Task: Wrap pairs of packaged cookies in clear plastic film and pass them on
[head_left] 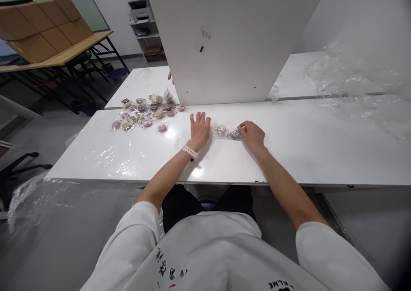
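My right hand (253,135) is closed, thumb and fingers pinching the right end of a row of small dark-and-light items in clear plastic wrap (221,131). The row lies flat on the white table (305,141); what exactly the items are is too small to tell. Left of the row, my left hand (201,130) rests palm down on the table with its fingers apart, a pale band on the wrist. Clear film shows faintly beside this hand. Further left lies a pile of small round pieces in clear wrappers (147,111), pink, brown and tan.
A tall white panel (237,38) stands upright at the table's far edge. Behind its left side, a co-worker's fingers (170,76) show. Clear plastic sheeting (353,81) lies at the right; more film (32,196) hangs off the left end. Cardboard boxes (45,27) stand on another table.
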`<action>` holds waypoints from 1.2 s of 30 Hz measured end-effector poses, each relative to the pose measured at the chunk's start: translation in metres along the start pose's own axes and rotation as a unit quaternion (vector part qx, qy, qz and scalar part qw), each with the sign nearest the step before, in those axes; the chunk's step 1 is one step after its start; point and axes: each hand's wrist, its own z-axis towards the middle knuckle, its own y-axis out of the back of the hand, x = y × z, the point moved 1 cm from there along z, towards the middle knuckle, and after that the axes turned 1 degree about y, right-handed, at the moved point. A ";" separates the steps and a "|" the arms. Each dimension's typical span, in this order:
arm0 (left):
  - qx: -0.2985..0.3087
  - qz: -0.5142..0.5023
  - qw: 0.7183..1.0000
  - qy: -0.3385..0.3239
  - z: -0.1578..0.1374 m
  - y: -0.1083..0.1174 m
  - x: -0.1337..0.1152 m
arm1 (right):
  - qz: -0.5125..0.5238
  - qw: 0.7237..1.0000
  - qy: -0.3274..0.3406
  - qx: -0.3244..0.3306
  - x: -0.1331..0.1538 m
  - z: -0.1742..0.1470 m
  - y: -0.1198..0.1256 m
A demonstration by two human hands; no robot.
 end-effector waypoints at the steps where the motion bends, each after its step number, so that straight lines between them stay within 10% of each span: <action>1: -0.018 0.004 0.999 -0.032 -0.009 -0.002 -0.007 | -0.007 0.999 0.031 -0.035 0.002 -0.004 -0.001; 5: 0.038 -0.012 0.998 -0.046 -0.034 -0.016 -0.022 | -0.024 0.990 0.133 -0.042 0.005 -0.027 0.000; 11: 0.074 -0.159 0.969 0.174 0.002 -0.036 -0.011 | 0.029 0.991 0.131 0.013 0.003 -0.033 -0.004; 13: 0.044 -0.316 0.918 0.233 0.014 -0.038 -0.016 | 0.081 0.990 0.117 0.024 0.006 -0.031 -0.007; 18: 0.062 -0.717 0.651 0.241 0.018 -0.032 -0.044 | 0.125 0.991 0.030 -0.026 0.016 -0.030 -0.006; 23: 0.129 -0.756 0.599 0.230 0.012 -0.020 -0.049 | 0.196 0.975 -0.104 0.011 0.016 -0.029 0.002; 27: 0.126 -0.783 0.527 0.305 0.008 -0.024 -0.049 | 0.461 0.866 -0.091 0.171 0.016 -0.028 0.011; 31: 0.079 -0.734 0.589 0.327 0.001 -0.030 -0.054 | 0.555 0.786 -0.065 0.264 0.020 -0.031 0.019; 36: 0.010 -0.594 0.761 0.259 -0.014 -0.023 -0.062 | 0.509 0.833 -0.058 0.208 0.027 -0.038 0.011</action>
